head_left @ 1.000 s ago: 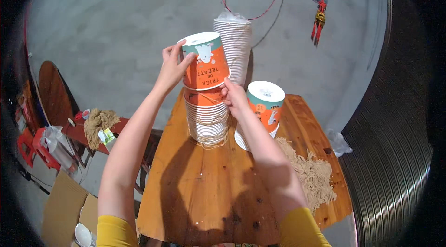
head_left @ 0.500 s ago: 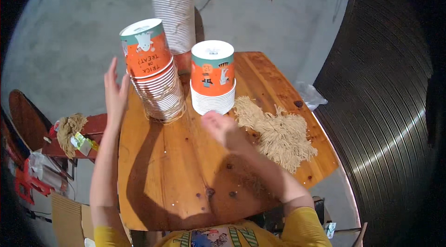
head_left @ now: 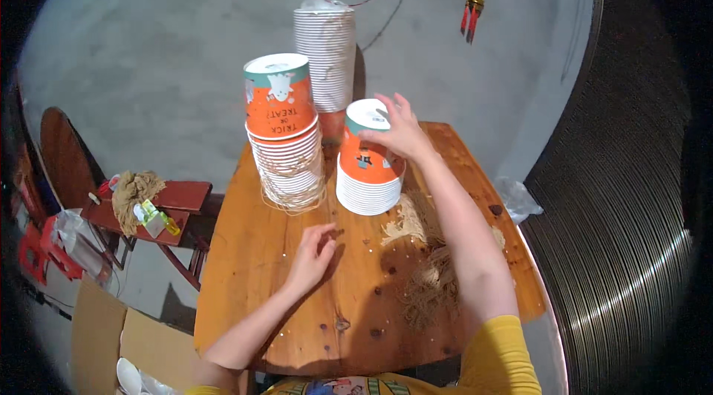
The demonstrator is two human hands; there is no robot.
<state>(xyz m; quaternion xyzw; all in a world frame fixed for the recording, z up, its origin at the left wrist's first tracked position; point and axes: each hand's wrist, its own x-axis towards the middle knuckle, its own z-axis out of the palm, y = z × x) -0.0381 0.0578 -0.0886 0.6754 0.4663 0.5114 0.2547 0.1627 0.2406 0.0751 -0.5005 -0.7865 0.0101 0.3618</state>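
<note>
Two stacks of upside-down paper buckets stand on the wooden table. My right hand [head_left: 401, 134] is curved round the top of the right stack's orange-and-green bucket [head_left: 364, 154], thumb at the near side, fingers across the rim. White bucket rims [head_left: 368, 193] show below it. My left hand [head_left: 312, 258] is low over the table in front of the left stack, empty, fingers loosely bent and thumb apart. That left stack's top bucket [head_left: 281, 105] has a white ghost figure, with thin tan cords [head_left: 293, 191] looped round the rims below. A beige cord pile [head_left: 431, 276] is partly hidden by my right forearm.
A taller stack of white-rimmed buckets [head_left: 324, 57] stands behind, near the grey wall. To the left, a red bench [head_left: 174, 198] bears a tan cord bundle [head_left: 137, 198]. An open cardboard box [head_left: 96, 328] is at lower left. A ribbed dark shutter [head_left: 616, 194] curves along the right.
My right hand has risen from in front of the right stack to its top bucket. My left hand has left the left stack's side and come down nearer me. The view has shifted.
</note>
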